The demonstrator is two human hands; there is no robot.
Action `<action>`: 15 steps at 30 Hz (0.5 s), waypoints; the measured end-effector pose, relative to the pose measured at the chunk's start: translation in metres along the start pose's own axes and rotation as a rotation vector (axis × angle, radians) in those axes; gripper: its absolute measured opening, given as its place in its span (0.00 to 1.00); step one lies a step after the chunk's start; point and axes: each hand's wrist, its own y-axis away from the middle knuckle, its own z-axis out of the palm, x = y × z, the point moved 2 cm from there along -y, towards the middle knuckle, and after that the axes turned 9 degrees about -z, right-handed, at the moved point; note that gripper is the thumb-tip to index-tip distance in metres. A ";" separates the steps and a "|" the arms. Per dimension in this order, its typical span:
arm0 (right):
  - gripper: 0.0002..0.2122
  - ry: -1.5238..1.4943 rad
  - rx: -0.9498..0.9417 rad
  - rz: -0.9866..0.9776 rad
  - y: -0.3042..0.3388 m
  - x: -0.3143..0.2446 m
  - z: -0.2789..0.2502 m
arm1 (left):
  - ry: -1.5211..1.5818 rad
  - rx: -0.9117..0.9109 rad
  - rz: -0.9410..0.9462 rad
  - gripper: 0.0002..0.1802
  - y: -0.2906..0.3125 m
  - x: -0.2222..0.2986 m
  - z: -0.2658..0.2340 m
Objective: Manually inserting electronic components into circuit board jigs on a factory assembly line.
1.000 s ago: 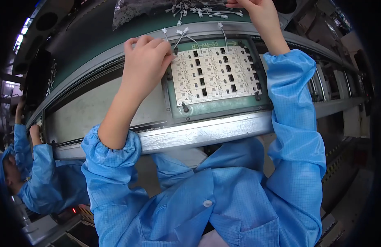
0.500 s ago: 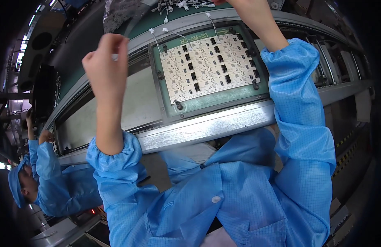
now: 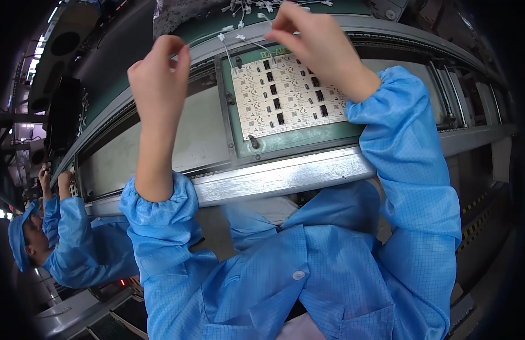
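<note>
My left hand (image 3: 160, 76) is raised left of the board panel, thumb and fingers pinched together. A thin white connector wire (image 3: 208, 36) runs from its fingertips towards the far rail. My right hand (image 3: 313, 39) is over the panel's far edge, its fingers pinched round another white wire (image 3: 265, 18) with a small plug; the exact grip is hidden. Beneath lies a panel of white circuit boards (image 3: 296, 110) with black components, set in a green fixture (image 3: 308, 136). Two plugged-in wires (image 3: 228, 54) stick out from its far-left side. My right hand covers the far-right part.
Loose white connector wires (image 3: 262, 7) and a clear plastic bag (image 3: 180, 17) lie beyond the far rail. A metal rail (image 3: 285, 175) runs along the near side. Another person in a blue cap and coat (image 3: 84, 243) works at the left.
My right hand has come down from the far bins to the panel's far edge, bringing a white wire. My left hand has shifted slightly right and up; a wire now shows beside its fingers.
</note>
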 end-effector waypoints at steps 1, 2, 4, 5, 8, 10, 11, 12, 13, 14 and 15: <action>0.10 0.063 -0.056 0.024 0.000 0.000 0.010 | -0.060 -0.029 0.063 0.05 0.002 0.001 0.002; 0.10 0.061 -0.062 0.020 0.002 -0.002 0.015 | -0.101 -0.067 0.084 0.06 0.005 0.001 0.006; 0.10 0.179 -0.153 -0.093 0.004 -0.007 0.023 | -0.136 -0.018 0.157 0.06 0.010 0.007 0.011; 0.10 0.177 -0.158 -0.099 0.006 -0.007 0.026 | -0.171 0.029 0.239 0.05 0.012 0.009 0.012; 0.09 0.219 -0.168 -0.185 0.010 -0.007 0.029 | -0.194 0.004 0.268 0.07 0.016 0.008 0.010; 0.08 0.100 -0.216 -0.125 0.010 -0.005 0.027 | -0.204 -0.024 0.284 0.07 0.019 0.008 0.009; 0.08 0.099 -0.218 -0.128 0.010 -0.005 0.023 | -0.194 -0.082 0.288 0.08 0.022 0.009 0.012; 0.08 0.044 -0.239 -0.100 0.009 -0.006 0.019 | -0.185 -0.141 0.291 0.08 0.025 0.010 0.015; 0.07 -0.012 -0.260 -0.072 0.009 -0.008 0.014 | -0.139 -0.142 0.301 0.06 0.028 0.013 0.016; 0.07 -0.014 -0.261 -0.076 0.010 -0.013 0.010 | -0.142 -0.141 0.298 0.06 0.029 0.015 0.016; 0.07 -0.044 -0.255 -0.028 0.012 -0.019 0.007 | -0.136 -0.168 0.302 0.04 0.031 0.015 0.016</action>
